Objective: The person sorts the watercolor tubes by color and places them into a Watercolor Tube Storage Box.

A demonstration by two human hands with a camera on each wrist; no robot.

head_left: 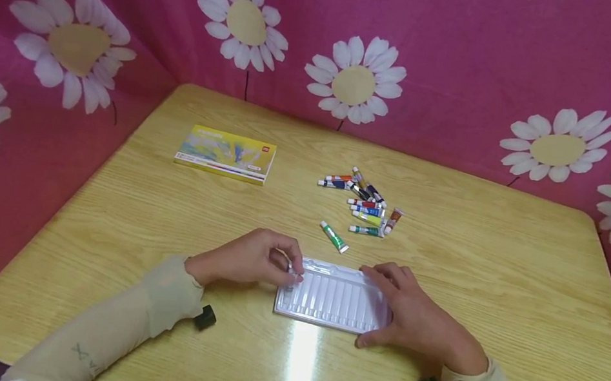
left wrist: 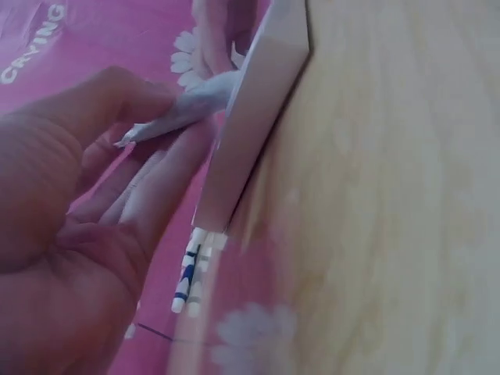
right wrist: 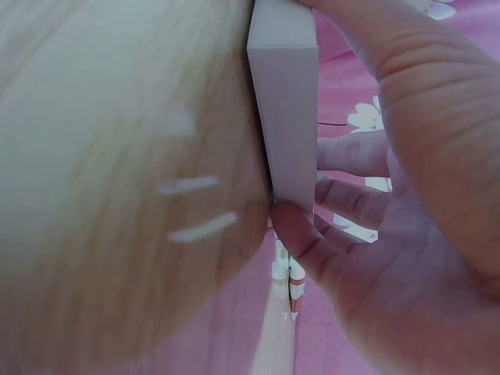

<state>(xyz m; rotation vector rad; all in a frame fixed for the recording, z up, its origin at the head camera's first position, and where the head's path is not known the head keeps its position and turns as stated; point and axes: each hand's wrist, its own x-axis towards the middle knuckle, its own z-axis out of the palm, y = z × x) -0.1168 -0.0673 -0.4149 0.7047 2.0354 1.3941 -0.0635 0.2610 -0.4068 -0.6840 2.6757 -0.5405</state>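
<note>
A white plastic tray (head_left: 339, 299) with a row of narrow slots lies on the table. At its left end my left hand (head_left: 263, 259) pinches a pale paint tube (left wrist: 191, 105) between thumb and fingers. The tube's flat crimped end points back toward the palm in the left wrist view, and its other end is over the tray's edge. My right hand (head_left: 411, 313) holds the tray's right end, the thumb at the near corner and the fingers at the far side. A green paint tube (head_left: 334, 237) lies just beyond the tray.
Several coloured paint tubes (head_left: 367, 211) lie in a loose cluster behind the tray. A yellow paint box (head_left: 225, 152) lies flat at the back left of the wooden table (head_left: 495, 256). A pink cloth with daisies (head_left: 451, 29) hangs around the table.
</note>
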